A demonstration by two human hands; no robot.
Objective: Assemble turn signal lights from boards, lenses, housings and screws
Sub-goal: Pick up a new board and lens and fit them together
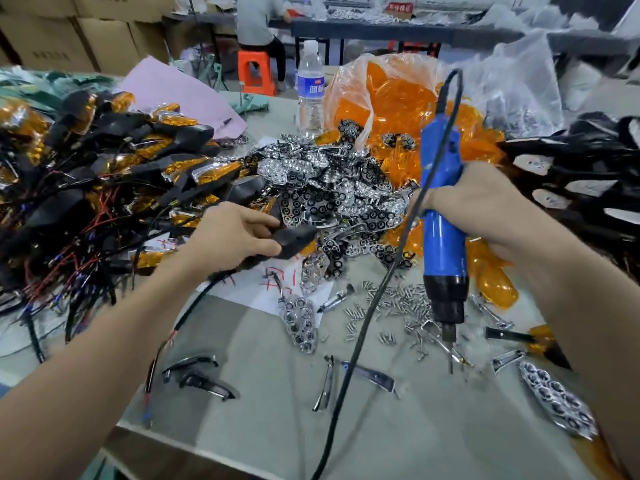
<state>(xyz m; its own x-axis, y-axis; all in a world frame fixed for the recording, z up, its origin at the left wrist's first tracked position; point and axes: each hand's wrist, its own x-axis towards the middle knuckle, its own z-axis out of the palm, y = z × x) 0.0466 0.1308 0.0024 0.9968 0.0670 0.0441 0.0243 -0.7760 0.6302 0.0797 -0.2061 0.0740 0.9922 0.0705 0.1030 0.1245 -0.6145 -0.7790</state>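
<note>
Left hand [232, 237]: fingers and thumb curled round black housing [297, 238], held above table [433, 427] beside chrome reflector pile [332, 188]. Right hand [481, 202]: fist wrapped round blue electric screwdriver [443, 244], upright, bit down near loose screws [391, 303]. Orange lenses [398, 98] bagged behind.

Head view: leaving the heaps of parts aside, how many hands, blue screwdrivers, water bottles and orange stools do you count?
hands: 2 (left hand, right hand)
blue screwdriver: 1
water bottle: 1
orange stool: 1
Total: 5

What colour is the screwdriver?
Blue, with a black tip end, in the head view: screwdriver held by the right hand.
</note>
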